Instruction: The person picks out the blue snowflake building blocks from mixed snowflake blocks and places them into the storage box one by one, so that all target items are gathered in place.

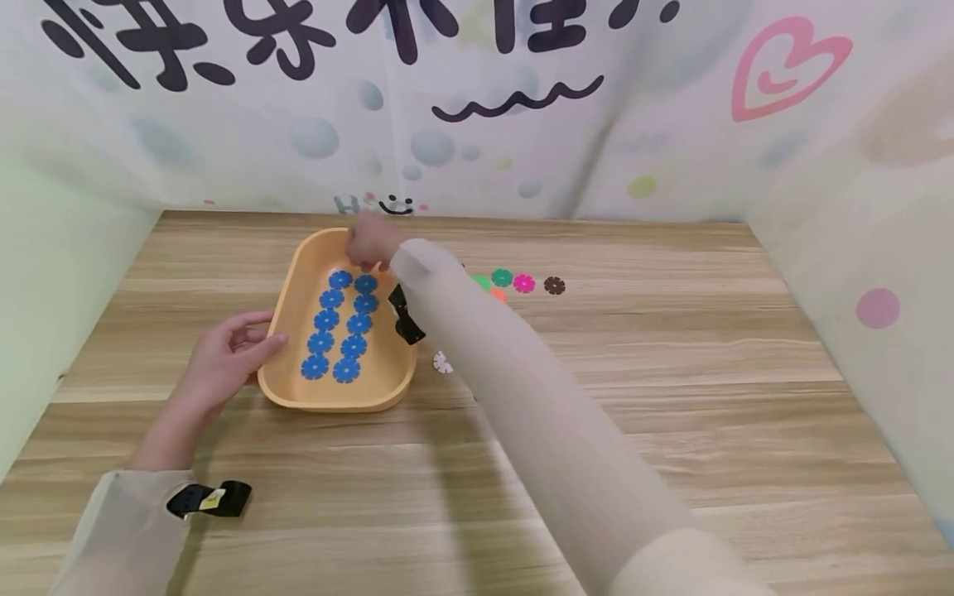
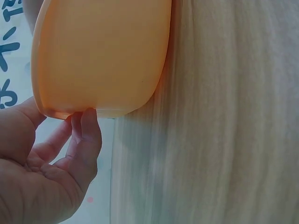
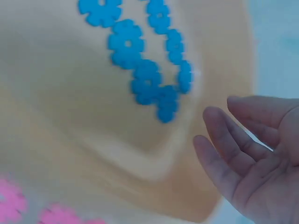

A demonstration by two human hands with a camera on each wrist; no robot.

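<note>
An orange plastic basin stands on the left of the wooden table. Blue flower-shaped discs lie on its floor in two lengthwise rows. My left hand grips the basin at its left side, thumb over the rim; in the left wrist view its fingertips touch the underside of the basin wall. Over the basin's far right corner is my right hand. Nothing shows between its loosely bent fingers in the right wrist view, where the hand is beside the blue discs.
Right of the basin lie more flower discs: a green one, a pink one, a dark brown one and a white one. My right sleeve covers part of that area. A printed cloth hangs behind the table.
</note>
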